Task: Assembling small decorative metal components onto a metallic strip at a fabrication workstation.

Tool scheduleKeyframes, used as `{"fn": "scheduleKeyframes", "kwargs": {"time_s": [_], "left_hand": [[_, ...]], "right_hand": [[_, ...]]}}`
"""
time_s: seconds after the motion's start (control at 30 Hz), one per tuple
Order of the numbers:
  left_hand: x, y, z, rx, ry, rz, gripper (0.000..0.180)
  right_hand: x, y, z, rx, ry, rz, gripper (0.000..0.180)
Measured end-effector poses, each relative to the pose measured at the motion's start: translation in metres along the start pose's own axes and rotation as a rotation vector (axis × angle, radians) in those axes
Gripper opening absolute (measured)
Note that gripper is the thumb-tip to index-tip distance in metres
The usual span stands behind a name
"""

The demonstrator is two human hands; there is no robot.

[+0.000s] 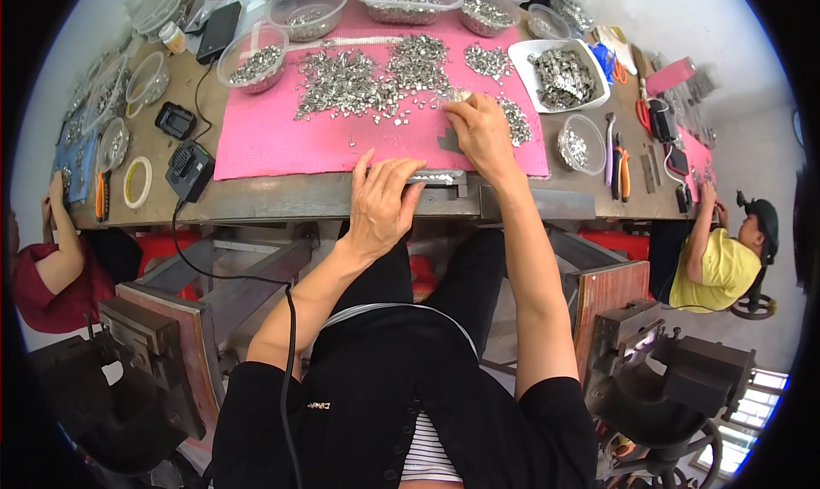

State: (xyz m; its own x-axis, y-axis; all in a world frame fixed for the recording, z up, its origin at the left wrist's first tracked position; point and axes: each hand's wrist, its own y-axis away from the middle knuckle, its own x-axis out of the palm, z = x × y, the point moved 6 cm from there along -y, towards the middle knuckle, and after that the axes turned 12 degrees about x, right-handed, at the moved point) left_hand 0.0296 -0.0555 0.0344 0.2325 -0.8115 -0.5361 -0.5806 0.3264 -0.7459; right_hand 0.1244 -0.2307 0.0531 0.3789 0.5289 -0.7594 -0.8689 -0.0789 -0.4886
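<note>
A heap of small silvery metal pieces (342,83) is spread over a pink mat (265,139). My right hand (483,134) is over the mat at the heap's right edge, thumb and fingertips pinched together; what they hold is too small to make out. My left hand (380,203) is at the bench's front edge, its fingers apart and stretched over the left end of a narrow metal fixture (444,180). A short row of shiny pieces lies along this fixture. Smaller piles of metal pieces (517,122) lie to the right of my right hand.
Plastic tubs (307,11) of metal pieces line the back. A white tray (523,62) and a round tub (581,145) stand right, beside pliers (624,173). A charger (190,171) and tape roll (137,181) lie left. Co-workers sit at both sides.
</note>
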Motion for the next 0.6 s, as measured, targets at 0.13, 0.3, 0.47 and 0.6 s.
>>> {"fn": "scheduleKeyframes", "kwargs": {"time_s": [0.13, 0.3, 0.47, 0.6], "left_hand": [[-0.0013, 0.0001, 0.0001, -0.003, -0.012, -0.006, 0.039], [-0.001, -0.0001, 0.0021, -0.003, -0.014, -0.012, 0.038], [-0.001, -0.0011, 0.0003, -0.006, -0.012, -0.019, 0.036], [-0.0025, -0.0009, -0.0015, -0.023, -0.015, 0.001, 0.034]], "right_hand": [[0.005, -0.0021, 0.0013, -0.021, 0.045, 0.007, 0.008], [0.0093, -0.0085, 0.0004, -0.039, 0.123, 0.099, 0.009], [0.0075, -0.0095, -0.0033, -0.031, 0.045, 0.15, 0.009], [0.0112, -0.0085, -0.0046, -0.043, 0.026, 0.167, 0.009]]}}
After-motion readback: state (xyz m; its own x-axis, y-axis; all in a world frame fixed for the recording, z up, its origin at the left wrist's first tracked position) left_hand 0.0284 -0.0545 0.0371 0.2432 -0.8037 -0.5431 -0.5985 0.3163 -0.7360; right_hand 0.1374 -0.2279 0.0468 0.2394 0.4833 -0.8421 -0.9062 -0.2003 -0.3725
